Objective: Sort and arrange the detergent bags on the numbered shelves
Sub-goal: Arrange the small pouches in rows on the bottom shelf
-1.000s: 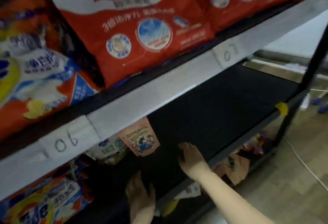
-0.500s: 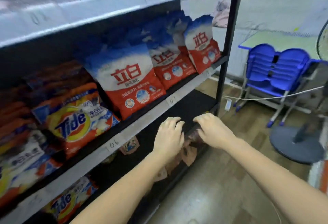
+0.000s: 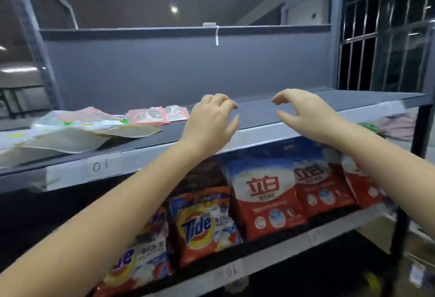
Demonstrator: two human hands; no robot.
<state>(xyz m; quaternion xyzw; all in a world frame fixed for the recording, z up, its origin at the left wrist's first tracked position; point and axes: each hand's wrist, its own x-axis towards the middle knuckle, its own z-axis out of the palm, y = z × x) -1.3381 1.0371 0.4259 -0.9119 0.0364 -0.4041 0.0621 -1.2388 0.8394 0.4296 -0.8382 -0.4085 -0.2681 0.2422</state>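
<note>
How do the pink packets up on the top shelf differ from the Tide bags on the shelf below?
The pink packets lie flat on the top shelf; the Tide bags stand propped upright on the shelf beneath. The pink packets look small and thin, the Tide bags big and bulging. The packets are pale pink, the Tide bags orange with a yellow logo. Neither is touched by a hand.
</note>
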